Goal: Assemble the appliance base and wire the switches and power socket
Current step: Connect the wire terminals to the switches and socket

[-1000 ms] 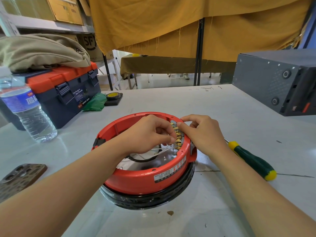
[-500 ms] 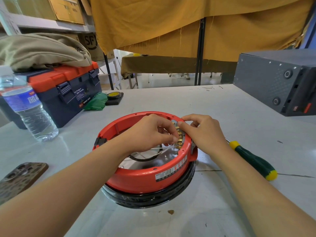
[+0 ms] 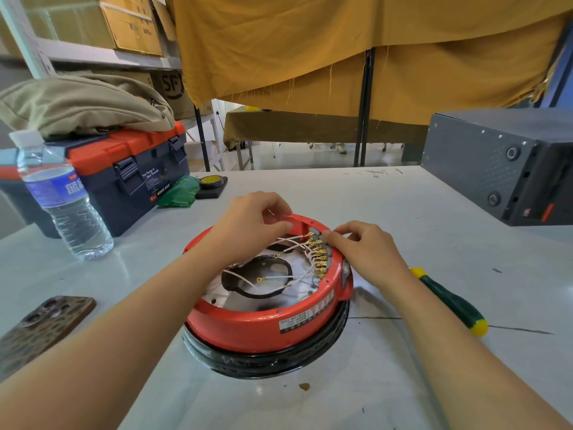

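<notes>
Red plastic forms the appliance base [image 3: 248, 328], which sits on the table [image 3: 403, 212] under and between both hands, its open side up over a black ring. The left hand [image 3: 248, 225] hovers over the far rim, fingers curled with thumb and forefinger pinched together; it seems to hold a thin white wire [image 3: 291, 240], though the pinch itself is too small to be sure. Just right of it, a row of brass terminals [image 3: 317, 257] lines the inner wall, most already seated on the switch tabs with white leads running from them. Two ring-ended leads [image 3: 259, 279] lie loose in the middle of the base, so wiring looks well along but unfinished. The right hand [image 3: 362, 249] rests on the rim beside the top terminal, fingertips curled and pressing there; whether it grips anything I cannot tell. Right of that wrist, a green-handled screwdriver [image 3: 455, 305] lies untouched.
</notes>
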